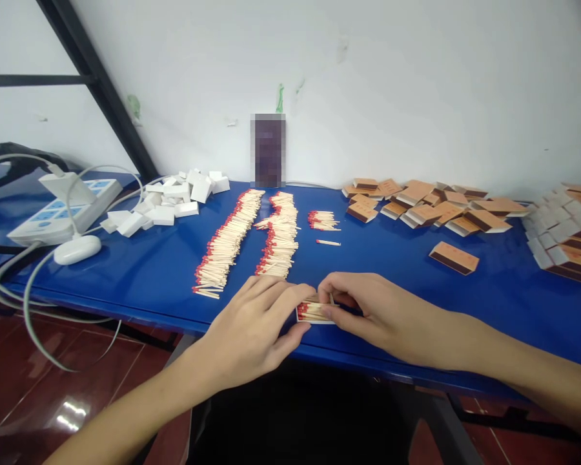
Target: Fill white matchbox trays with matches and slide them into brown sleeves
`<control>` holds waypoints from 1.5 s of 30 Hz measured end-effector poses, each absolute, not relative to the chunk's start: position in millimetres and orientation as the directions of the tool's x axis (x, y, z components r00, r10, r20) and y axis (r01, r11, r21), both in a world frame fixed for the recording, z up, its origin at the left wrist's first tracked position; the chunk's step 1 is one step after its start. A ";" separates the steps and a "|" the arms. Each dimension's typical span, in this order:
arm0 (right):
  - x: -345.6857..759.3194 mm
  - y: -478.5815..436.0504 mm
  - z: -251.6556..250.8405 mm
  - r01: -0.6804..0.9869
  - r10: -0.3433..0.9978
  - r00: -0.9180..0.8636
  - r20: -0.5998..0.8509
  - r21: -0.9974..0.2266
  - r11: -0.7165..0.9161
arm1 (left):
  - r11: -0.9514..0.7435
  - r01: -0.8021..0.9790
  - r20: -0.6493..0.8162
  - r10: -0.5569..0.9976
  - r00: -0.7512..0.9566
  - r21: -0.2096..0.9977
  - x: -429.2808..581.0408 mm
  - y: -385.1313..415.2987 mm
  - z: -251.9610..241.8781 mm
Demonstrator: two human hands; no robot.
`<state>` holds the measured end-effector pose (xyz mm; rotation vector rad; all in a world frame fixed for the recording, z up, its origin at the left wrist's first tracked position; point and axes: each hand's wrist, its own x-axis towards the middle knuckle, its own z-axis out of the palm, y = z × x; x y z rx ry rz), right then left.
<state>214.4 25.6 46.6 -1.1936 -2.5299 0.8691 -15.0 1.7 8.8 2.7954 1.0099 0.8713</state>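
Near side of the blue table (368, 248): left hand (256, 326) clasps the white tray (319, 322) at its left; right hand (392, 316) touches the matches (310, 312) inside, pinching or not, I can't tell. Keep heads leftward!

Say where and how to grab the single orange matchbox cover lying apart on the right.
I'd pinch the orange cover across its middle by its two long sides, coming from above with the right hand. It lies flat, broad face up, apart from the heap of covers behind it, so both long sides look reachable.
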 end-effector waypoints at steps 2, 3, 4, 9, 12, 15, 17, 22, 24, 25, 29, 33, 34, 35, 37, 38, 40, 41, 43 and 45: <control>211.7 24.1 47.0 0.638 0.758 -0.647 -0.087 -0.606 0.475 | -0.790 0.568 0.483 0.599 0.638 0.230 -14.9 1.8 8.7; 210.9 23.8 47.1 0.639 0.758 -0.645 -0.094 -0.611 0.467 | -0.794 0.564 0.481 0.595 0.644 0.227 -15.0 1.9 8.5; 210.5 23.6 47.3 0.637 0.758 -0.644 -0.098 -0.617 0.462 | -0.799 0.560 0.482 0.589 0.649 0.221 -15.1 2.1 8.2; 211.0 23.0 49.0 0.625 0.762 -0.644 -0.074 -0.625 0.467 | -0.808 0.558 0.491 0.570 0.659 0.190 -16.6 2.9 6.6; 211.3 23.2 48.6 0.629 0.778 -0.627 -0.047 -0.620 0.469 | -0.819 0.549 0.510 0.548 0.663 0.166 -17.3 2.9 6.0; 211.4 24.2 46.6 0.622 0.783 -0.622 -0.016 -0.618 0.481 | -0.820 0.551 0.519 0.542 0.661 0.155 -17.7 2.8 4.9; 211.3 25.6 45.0 0.616 0.786 -0.618 -0.004 -0.623 0.481 | -0.820 0.551 0.521 0.541 0.660 0.154 -17.9 2.9 4.4; 213.2 30.4 41.7 0.616 0.800 -0.599 -0.020 -0.651 0.444 | -0.825 0.543 0.517 0.536 0.667 0.155 -17.9 3.4 5.5; 214.9 32.4 41.1 0.604 0.799 -0.601 -0.029 -0.672 0.430 | -0.825 0.543 0.508 0.539 0.672 0.156 -17.9 3.5 6.5; 215.7 33.2 41.0 0.593 0.795 -0.606 -0.034 -0.685 0.423 | -0.825 0.543 0.504 0.540 0.674 0.158 -17.9 3.4 6.9; 217.1 35.1 42.4 0.549 0.776 -0.629 -0.054 -0.738 0.393 | -0.829 0.536 0.527 0.532 0.663 0.161 -17.7 3.0 6.2; 218.5 36.6 44.9 0.515 0.758 -0.647 -0.085 -0.782 0.352 | -0.838 0.531 0.596 0.494 0.633 0.130 -16.8 3.5 2.8; 219.4 37.1 45.3 0.505 0.752 -0.653 -0.089 -0.791 0.345 | -0.838 0.532 0.608 0.486 0.628 0.120 -16.4 3.8 2.1; 220.3 37.8 45.4 0.497 0.746 -0.660 -0.091 -0.798 0.342 | -0.838 0.533 0.613 0.481 0.627 0.113 -16.1 4.1 1.6; 221.8 38.9 44.9 0.489 0.736 -0.671 -0.091 -0.800 0.347 | -0.836 0.537 0.608 0.483 0.631 0.107 -15.5 4.6 1.3; 222.1 39.2 44.4 0.492 0.733 -0.674 -0.091 -0.795 0.354 | -0.835 0.540 0.602 0.487 0.633 0.107 -15.3 4.7 1.5; 221.7 39.3 43.4 0.507 0.736 -0.671 -0.088 -0.778 0.370 | -0.831 0.545 0.591 0.496 0.636 0.111 -14.9 4.6 2.1; 221.1 39.1 42.9 0.514 0.740 -0.667 -0.082 -0.769 0.379 | -0.830 0.546 0.588 0.499 0.637 0.113 -14.8 4.3 2.5; 219.3 38.1 42.1 0.524 0.747 -0.661 -0.066 -0.754 0.397 | -0.830 0.546 0.593 0.496 0.634 0.111 -14.7 3.7 3.3; 217.7 36.9 41.3 0.527 0.752 -0.658 -0.039 -0.737 0.423 | -0.830 0.548 0.597 0.495 0.632 0.108 -14.6 3.3 4.0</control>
